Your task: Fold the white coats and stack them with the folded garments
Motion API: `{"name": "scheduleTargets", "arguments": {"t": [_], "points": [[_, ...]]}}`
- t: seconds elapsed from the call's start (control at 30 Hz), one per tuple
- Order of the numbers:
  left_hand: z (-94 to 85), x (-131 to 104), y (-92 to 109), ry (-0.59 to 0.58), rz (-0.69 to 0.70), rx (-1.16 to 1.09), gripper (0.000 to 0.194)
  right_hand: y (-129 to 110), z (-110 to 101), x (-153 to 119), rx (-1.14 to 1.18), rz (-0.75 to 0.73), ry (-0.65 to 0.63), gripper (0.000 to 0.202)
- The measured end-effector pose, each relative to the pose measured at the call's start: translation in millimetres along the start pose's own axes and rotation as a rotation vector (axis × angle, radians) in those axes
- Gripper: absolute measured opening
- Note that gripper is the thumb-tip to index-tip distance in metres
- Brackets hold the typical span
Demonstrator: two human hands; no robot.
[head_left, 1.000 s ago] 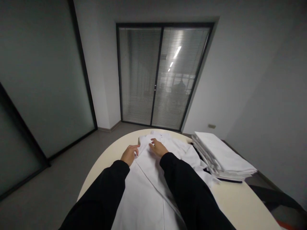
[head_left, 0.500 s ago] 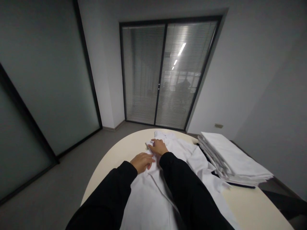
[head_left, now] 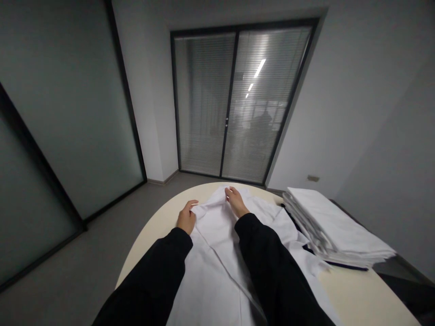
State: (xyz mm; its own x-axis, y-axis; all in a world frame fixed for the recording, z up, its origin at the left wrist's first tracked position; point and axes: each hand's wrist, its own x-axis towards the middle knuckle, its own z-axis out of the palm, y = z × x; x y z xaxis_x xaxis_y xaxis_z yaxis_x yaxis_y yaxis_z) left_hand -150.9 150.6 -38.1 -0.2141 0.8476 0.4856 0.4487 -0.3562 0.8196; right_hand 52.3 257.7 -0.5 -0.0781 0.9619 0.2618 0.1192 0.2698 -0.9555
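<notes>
Tabletop (head_left: 158,228) lies open left of the left fingers (head_left: 190,206), while a folded white cloth stack (head_left: 329,217) bars passage well to their right.

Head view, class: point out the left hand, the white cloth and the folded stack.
Left hand (head_left: 186,220): head view, back of the hand.
White cloth (head_left: 208,276): head view, near part between the forearms.
Folded stack (head_left: 328,217): head view, top layer.

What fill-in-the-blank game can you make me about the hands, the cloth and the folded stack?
1. The cloth that the left hand and right hand hold is ____ in colour.
2. The sleeves are ____ in colour.
3. The folded stack lies on the person's ____ side of the table.
4. The hand farther from the stack is the ____ one.

Missing words: white; black; right; left.
</notes>
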Motion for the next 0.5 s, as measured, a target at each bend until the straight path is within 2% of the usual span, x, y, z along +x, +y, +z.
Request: {"name": "scheduleTargets", "arguments": {"t": [0.13,0.3,0.4,0.5], "points": [[-1.2,0,0,0.039,0.011,0.029,0.043,-2,11,5,0.088,-0.004,0.018,0.039],[-0.7,0,-2,-0.002,0.026,0.054,0.037,-6,20,9,0.105,0.01,0.019,0.05],[1.3,1,-8,0.028,-0.04,0.03,0.037,-7,23,10,0.096,0.007,-0.002,0.063],[2.8,5,-13,0.03,-0.125,-0.013,0.038,-9,24,17,0.074,-0.054,-0.016,0.052]]}}
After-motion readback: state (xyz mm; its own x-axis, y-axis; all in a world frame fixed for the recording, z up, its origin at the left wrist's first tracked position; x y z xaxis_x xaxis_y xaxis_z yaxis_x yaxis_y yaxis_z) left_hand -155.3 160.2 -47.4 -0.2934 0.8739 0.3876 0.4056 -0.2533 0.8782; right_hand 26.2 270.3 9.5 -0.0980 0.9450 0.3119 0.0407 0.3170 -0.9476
